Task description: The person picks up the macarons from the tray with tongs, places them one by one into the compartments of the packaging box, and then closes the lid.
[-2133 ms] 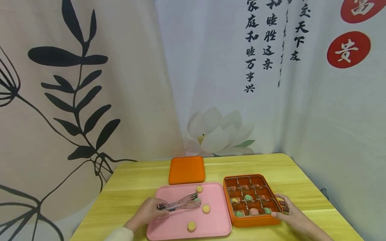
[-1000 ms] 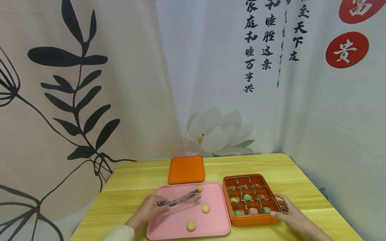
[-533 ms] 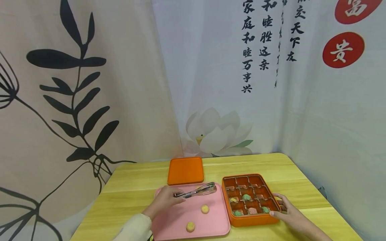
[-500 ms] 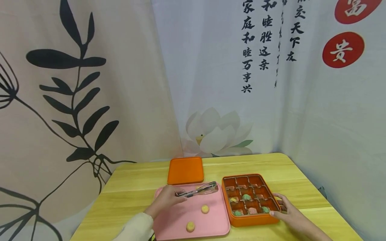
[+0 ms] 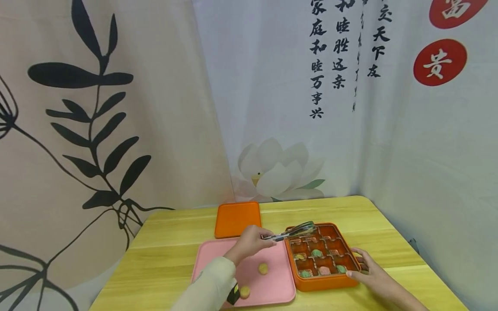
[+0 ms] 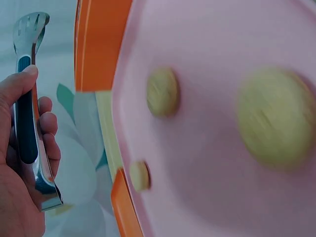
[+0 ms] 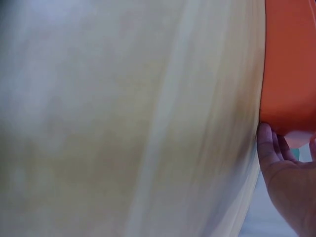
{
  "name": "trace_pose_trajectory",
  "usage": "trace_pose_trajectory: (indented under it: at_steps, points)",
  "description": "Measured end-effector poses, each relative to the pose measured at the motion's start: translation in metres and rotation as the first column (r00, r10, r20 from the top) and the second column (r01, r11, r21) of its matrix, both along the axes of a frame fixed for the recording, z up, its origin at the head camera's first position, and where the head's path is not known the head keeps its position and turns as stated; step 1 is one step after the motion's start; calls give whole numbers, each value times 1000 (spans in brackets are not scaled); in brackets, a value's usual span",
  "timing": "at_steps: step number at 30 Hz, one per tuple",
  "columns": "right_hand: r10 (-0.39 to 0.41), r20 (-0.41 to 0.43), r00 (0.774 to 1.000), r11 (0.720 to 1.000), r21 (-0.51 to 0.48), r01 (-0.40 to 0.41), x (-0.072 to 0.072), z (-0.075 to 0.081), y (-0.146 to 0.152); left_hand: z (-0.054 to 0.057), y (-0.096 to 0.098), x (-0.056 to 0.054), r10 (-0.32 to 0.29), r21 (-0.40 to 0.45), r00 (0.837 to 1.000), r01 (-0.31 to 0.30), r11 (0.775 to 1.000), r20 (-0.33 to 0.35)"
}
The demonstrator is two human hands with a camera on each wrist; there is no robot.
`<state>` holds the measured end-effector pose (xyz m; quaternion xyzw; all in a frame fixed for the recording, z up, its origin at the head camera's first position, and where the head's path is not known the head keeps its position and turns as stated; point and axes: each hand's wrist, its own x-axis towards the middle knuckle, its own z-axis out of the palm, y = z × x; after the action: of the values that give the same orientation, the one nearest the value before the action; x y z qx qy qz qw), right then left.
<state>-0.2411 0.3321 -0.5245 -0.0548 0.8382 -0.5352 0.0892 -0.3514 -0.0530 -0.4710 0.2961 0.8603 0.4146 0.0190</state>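
Note:
My left hand (image 5: 250,242) grips a pair of metal tongs (image 5: 289,233) by dark-inlaid handles. Their heads overlap the far left compartments of an orange box (image 5: 327,283) divided by a clear insert. I cannot tell whether the tongs pinch anything. In the box's middle and near rows lie small green (image 5: 317,253), pink (image 5: 324,271) and yellow cakes (image 5: 300,256). My right hand (image 5: 367,268) holds the box's near right corner, thumb at the front and fingers along the side. Pale yellow round cakes (image 6: 163,92) lie on the pink tray (image 5: 278,293); my left hand hides one from the head view.
An orange lid (image 5: 233,218) lies flat behind the tray. The tray and box stand side by side on a yellow wood-grain table (image 5: 155,242). Printed curtains (image 5: 272,108) hang behind and along the right side.
My left hand has carried the tongs up and right, from over the tray to over the box's far side. The green cake has gone from the tray. My right hand stays at the box.

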Motion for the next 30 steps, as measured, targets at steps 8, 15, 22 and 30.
trace_pose_trajectory:
  at_steps: [8, 15, 22, 30]
  points:
    - [-23, 25, 999, 1000, -13, 23, 0, 0, -2, 2, 41, 0, 1, -28, 1000, -1, 1000, 1]
    - [-24, 23, 999, 999, -22, 24, 1, 1, -2, -1, 67, 1, -16, -73, 1000, 17, 997, 16]
    - [-26, 39, 999, 999, -26, 27, -1, 0, -4, -3, 65, -2, 7, -151, 999, -15, 988, -52]
    - [-34, 19, 999, 999, 10, 34, 0, 2, -4, 5, 45, -8, 28, -126, 999, -33, 991, -43]
